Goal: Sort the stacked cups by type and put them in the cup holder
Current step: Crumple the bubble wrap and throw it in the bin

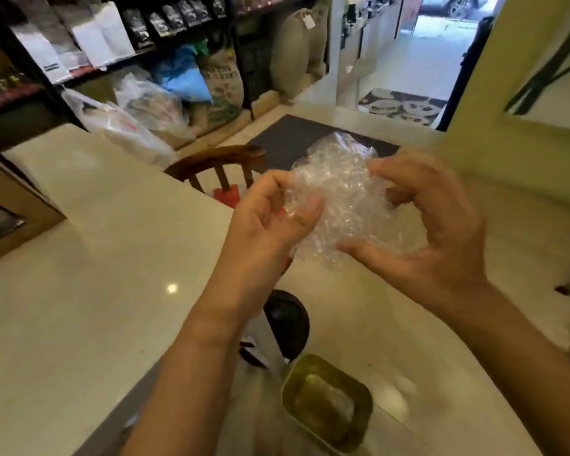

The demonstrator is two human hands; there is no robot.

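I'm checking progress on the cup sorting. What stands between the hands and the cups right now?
No cups or cup holder show. Both hands, left and right, hold a crumpled clear plastic wrap between them.

Pale counter (79,274) spans foreground; wooden chair (216,166) behind its far edge; dark mat (293,139) beyond. Shelves (89,51) at rear-left hold bagged goods; burlap sack (222,83) on floor below.

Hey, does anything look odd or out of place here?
Yes. Both hands, left hand and right hand, hold a crumpled clear plastic wrap above the counter. No cups or cup holder are visible.
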